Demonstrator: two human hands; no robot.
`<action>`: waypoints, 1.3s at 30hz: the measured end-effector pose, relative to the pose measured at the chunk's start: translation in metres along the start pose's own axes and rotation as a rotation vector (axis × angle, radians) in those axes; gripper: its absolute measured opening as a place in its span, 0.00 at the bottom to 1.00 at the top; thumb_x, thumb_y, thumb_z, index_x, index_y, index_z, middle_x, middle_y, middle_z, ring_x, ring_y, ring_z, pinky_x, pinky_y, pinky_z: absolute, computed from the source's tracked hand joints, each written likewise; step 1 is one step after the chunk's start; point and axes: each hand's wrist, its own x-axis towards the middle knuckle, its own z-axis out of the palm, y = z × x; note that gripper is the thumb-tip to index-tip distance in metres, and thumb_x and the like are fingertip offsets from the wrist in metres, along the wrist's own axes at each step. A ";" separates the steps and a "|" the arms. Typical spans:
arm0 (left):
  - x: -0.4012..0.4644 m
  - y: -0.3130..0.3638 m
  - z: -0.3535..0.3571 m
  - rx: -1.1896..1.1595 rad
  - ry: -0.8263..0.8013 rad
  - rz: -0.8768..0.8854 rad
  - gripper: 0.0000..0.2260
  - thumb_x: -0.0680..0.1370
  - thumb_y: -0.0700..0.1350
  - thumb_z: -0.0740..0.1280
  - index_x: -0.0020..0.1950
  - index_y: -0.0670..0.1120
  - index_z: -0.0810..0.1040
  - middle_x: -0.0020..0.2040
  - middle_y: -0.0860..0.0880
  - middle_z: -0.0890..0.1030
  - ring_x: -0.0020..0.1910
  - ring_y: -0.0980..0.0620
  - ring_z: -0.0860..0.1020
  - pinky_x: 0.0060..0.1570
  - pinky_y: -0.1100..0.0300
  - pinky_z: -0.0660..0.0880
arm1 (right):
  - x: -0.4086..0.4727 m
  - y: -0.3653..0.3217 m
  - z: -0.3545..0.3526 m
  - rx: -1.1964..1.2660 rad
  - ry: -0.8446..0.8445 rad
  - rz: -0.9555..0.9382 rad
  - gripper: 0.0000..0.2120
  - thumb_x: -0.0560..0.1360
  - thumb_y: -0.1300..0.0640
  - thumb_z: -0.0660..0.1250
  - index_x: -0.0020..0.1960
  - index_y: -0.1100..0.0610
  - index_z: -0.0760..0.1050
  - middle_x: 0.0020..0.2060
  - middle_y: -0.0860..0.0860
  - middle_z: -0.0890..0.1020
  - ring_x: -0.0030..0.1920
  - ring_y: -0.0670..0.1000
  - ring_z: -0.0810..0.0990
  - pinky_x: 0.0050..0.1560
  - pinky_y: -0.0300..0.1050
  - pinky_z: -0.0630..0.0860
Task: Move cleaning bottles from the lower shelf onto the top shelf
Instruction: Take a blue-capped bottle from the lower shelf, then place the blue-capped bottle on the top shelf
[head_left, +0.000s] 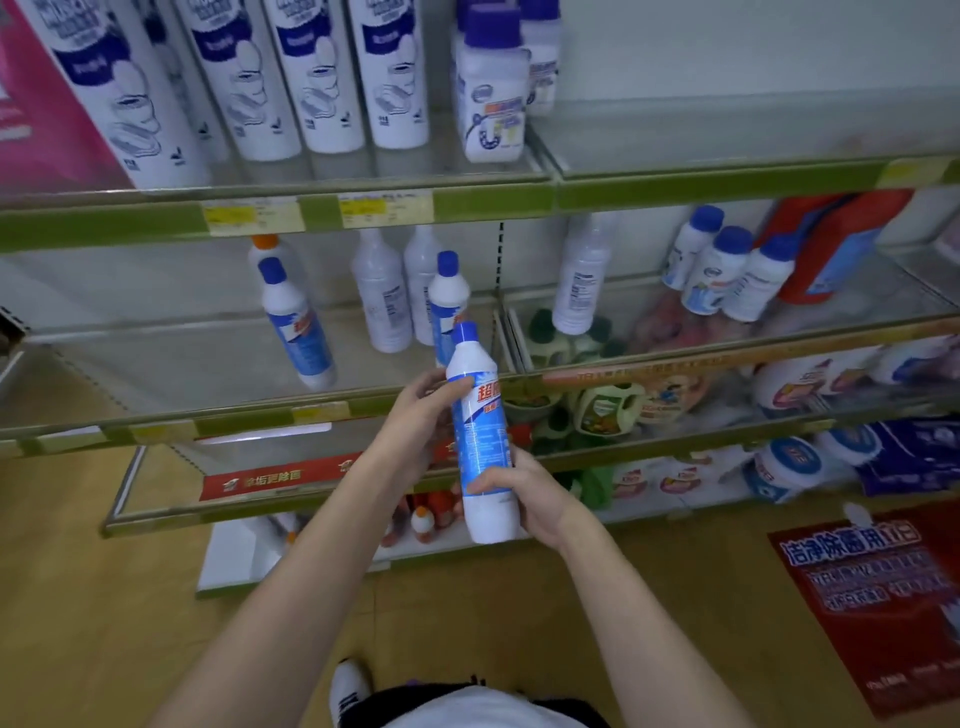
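Both hands hold a white bottle (482, 436) with a blue cap and a blue label bearing red characters, upright in front of the lower shelf (249, 415). The left hand (421, 410) curls round its upper body; the right hand (519, 493) grips its base. The label text is too blurred to read.

arms: bare, no sleeves showing
top (467, 706): white, bottom centre
shoe (349, 691): white with black marking, bottom centre
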 end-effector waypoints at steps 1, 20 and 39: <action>-0.001 0.000 0.007 0.013 -0.001 0.011 0.20 0.73 0.47 0.75 0.62 0.43 0.76 0.55 0.40 0.82 0.48 0.46 0.83 0.47 0.53 0.79 | -0.001 0.001 -0.005 -0.088 0.042 -0.028 0.28 0.63 0.64 0.75 0.62 0.57 0.74 0.49 0.56 0.83 0.47 0.54 0.83 0.49 0.49 0.80; -0.011 0.080 0.059 0.024 0.057 0.322 0.15 0.72 0.45 0.77 0.54 0.42 0.78 0.43 0.46 0.83 0.42 0.49 0.83 0.42 0.56 0.80 | -0.008 -0.062 0.010 -0.575 0.374 -0.403 0.33 0.63 0.50 0.82 0.60 0.46 0.66 0.50 0.42 0.80 0.48 0.42 0.81 0.48 0.43 0.80; 0.017 0.261 0.143 -0.149 -0.512 0.559 0.25 0.74 0.46 0.67 0.67 0.37 0.70 0.56 0.38 0.81 0.49 0.42 0.82 0.52 0.49 0.79 | -0.030 -0.255 -0.017 -0.417 0.196 -0.749 0.26 0.65 0.57 0.81 0.60 0.56 0.75 0.49 0.55 0.86 0.49 0.56 0.86 0.51 0.52 0.83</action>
